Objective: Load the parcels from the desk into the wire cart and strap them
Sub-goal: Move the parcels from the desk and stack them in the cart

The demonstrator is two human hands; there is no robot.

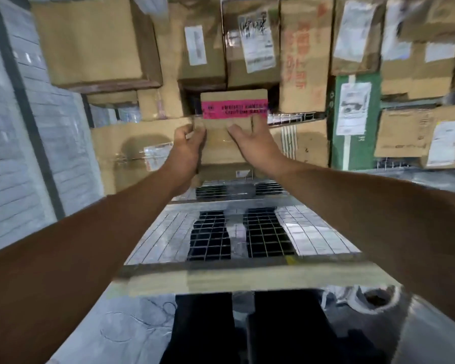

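Note:
A small brown cardboard parcel with a pink tape band [234,108] sits among the stacked parcels inside the wire cart, partly in a dark gap. My left hand [188,147] grips its left edge with curled fingers. My right hand [250,140] presses flat against its front and right side, fingers spread upward. Below the parcel, the cart's wire mesh shelf [313,232] stretches toward me, covered in places by shiny film. The view is blurred by motion.
Brown boxes with white labels fill the cart above and beside the parcel, such as a large box [90,40] upper left and one with red print [304,53]. A green box [356,122] stands at the right. A white brick wall [11,153] is on the left.

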